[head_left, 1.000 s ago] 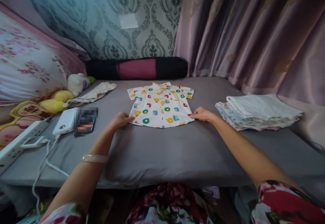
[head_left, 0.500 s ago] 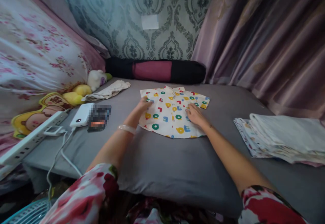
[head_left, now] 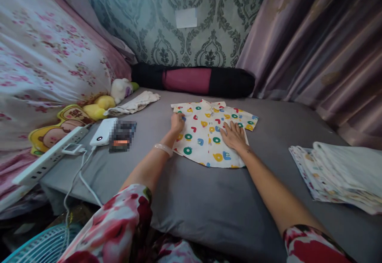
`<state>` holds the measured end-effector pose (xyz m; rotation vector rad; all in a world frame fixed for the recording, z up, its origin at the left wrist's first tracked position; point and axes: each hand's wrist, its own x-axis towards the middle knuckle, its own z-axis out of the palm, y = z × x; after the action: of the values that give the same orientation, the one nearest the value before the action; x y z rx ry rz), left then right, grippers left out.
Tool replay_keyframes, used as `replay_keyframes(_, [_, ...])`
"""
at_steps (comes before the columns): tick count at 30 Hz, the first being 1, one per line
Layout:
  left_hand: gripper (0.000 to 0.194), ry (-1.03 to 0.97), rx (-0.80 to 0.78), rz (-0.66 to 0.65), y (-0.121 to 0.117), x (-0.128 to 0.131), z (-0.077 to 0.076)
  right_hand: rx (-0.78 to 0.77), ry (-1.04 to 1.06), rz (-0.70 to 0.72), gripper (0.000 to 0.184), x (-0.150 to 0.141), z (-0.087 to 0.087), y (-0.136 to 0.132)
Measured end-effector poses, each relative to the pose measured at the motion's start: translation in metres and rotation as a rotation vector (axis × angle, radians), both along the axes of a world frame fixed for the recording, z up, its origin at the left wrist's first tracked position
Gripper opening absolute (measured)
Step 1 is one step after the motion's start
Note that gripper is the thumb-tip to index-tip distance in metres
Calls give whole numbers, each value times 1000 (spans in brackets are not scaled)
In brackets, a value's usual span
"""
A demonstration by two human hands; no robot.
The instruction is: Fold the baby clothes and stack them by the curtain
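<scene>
A small white short-sleeved shirt (head_left: 205, 135) with a collar and colourful letter-like prints lies spread on the grey bed sheet (head_left: 197, 199), its collar toward the wall. At the shirt's left side, below the sleeve, my left hand (head_left: 178, 123) has its fingers closed on the edge of the cloth. My right hand (head_left: 234, 136) rests flat on the right half of the shirt, fingers spread, holding nothing. Part of the shirt's right side is hidden under that hand.
Folded clothes (head_left: 349, 171) are stacked at the right. On the left lie a power strip (head_left: 50, 155), a white power bank (head_left: 104, 131) with a cable, a blurred-out phone (head_left: 122, 135), a crumpled cloth (head_left: 134, 103) and plush toys (head_left: 100, 108). A black and maroon bolster (head_left: 188, 80) lines the wall.
My left hand has gone from lying stretched over the shirt's left edge to closing its fingers there. My right hand has spread flatter on the cloth. The whole view has shifted slightly.
</scene>
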<state>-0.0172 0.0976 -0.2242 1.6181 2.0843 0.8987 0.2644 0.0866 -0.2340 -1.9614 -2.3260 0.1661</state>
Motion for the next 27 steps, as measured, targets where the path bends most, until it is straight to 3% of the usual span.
replay_keyframes(4, [44,200,17,-9,-5,6,-2,-15,-3,-4,66,-1,0,0])
replay_keyframes(9, [33,458,-33,52,-20,28,8,-66,101,-12,65,1,5,2])
replay_keyframes(15, [38,494,-4,-348,-44,54,6,-32,400,-61,61,21,7,7])
replay_keyframes(18, [41,492,-17,-444,-49,55,1,-5,265,-32,61,28,0,-2])
replay_keyframes(22, [49,521,-34,-425,-50,52,-7,6,70,32,62,25,-8,-17])
replay_keyframes(27, [53,561,3,-481,-54,41,-9,51,10,55,64,22,-5,-25])
